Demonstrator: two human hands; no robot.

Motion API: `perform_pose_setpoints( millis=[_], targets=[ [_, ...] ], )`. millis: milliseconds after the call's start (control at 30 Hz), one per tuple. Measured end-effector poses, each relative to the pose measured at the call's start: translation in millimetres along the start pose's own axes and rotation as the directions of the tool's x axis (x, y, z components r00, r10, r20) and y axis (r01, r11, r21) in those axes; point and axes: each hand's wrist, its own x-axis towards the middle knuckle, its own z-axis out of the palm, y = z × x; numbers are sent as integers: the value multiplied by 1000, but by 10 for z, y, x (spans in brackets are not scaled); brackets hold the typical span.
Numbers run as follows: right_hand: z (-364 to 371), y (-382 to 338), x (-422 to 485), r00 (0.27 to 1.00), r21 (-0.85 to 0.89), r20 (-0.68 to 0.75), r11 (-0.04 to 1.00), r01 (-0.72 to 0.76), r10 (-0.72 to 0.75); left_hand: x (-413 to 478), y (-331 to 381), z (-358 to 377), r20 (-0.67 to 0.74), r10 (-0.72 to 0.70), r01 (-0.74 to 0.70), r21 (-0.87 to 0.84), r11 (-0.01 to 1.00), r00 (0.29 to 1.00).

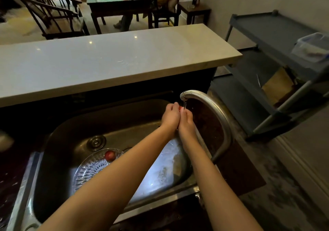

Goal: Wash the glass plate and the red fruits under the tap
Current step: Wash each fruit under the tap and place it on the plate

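Sink (71, 127) holds ribbed clear glass plate (89, 168) w/ red fruit (110, 155).

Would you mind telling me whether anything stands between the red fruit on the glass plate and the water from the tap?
Yes. The left hand and right hand hold a second fruit directly under the tap spout, filling that spot, and the left forearm crosses over the glass plate.

Red fruit (110, 155) — clear, cut-patterned plate (92, 168)
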Motion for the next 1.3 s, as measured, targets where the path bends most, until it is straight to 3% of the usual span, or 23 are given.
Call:
perform_pose_setpoints(
  millis=[133, 233, 367, 533, 700, 767, 933, 1067, 1233, 1300],
  targets=[
    [-108, -105, 89, 986, 268, -62, 954, -133, 154, -125, -4, 30, 204, 88, -124, 172, 977, 975],
    [-110, -90, 61, 989, 175, -64, 977, -120, 133, -116, -25, -6, 193, 83, -114, 155, 981, 978],
    [-45, -53, -11, 992, 18, 24, 992, -128, 128, -35, 6, -74, 48, 62, -69, 177, 982, 997],
    [-141, -180, 6, 958, 274, -43, 926, -262, 283, -176, -68, 0, 211, 135, -186, 242, 952, 968],
    [-64, -152, -78, 999, -33, 8, 998, -52, 52, -130, 41, -45, 91, 64, -68, 37, 997, 994],
    [-37, -164, -126, 999, -53, 13, 998, -36, 37, -133, 45, -69, 95, 53, -54, 12, 998, 994],
    [-228, -272, -117, 963, 255, -37, 934, -248, 266, -240, -28, -15, 231, 87, -102, 55, 993, 969],
    [-253, -194, -195, 975, 41, -89, 979, -202, 205, -242, -46, -48, 271, -18, 41, -80, 996, 963],
    [-375, 29, -547, 994, -210, -113, 977, -25, 2, -191, -127, -23, 313, -57, 18, 124, 992, 948],
    [-411, 88, -617, 994, -360, -105, 933, -5, -35, -177, -135, -4, 294, -95, 80, 64, 995, 951]
  ],
)
